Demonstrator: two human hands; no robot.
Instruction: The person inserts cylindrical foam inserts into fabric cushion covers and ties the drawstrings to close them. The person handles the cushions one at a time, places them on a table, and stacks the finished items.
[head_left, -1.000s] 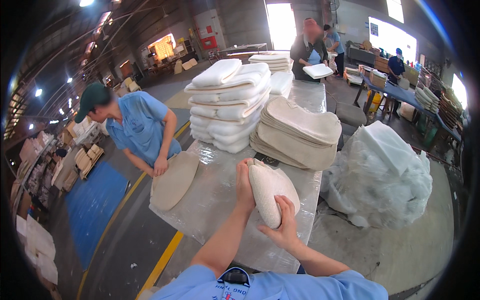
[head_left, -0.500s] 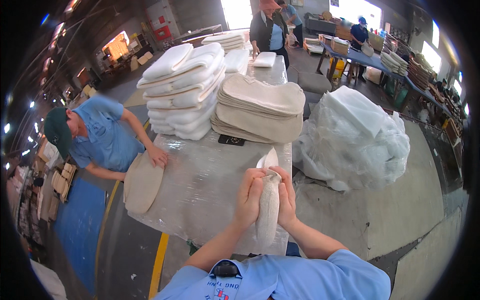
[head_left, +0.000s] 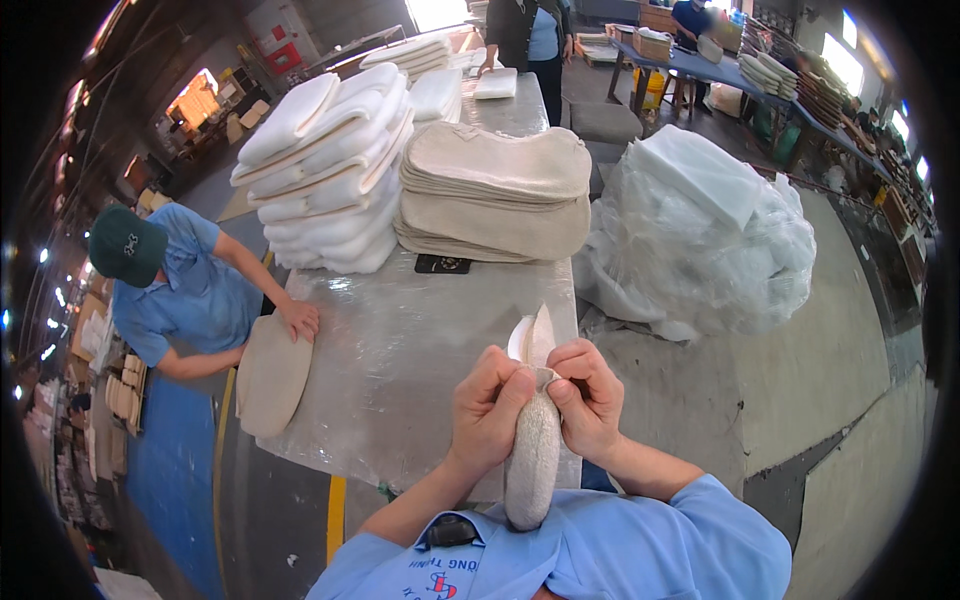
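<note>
Left hand [head_left: 488, 408] and right hand [head_left: 588, 396] both pinch cover [head_left: 533, 460] at far end; keep grips level, white flap [head_left: 519, 339] beyond them unbunched.

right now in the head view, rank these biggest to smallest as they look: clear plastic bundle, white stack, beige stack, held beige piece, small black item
1. Clear plastic bundle
2. White stack and beige stack: too alike to rank
3. Held beige piece, enlarged by nearness
4. Small black item
</note>
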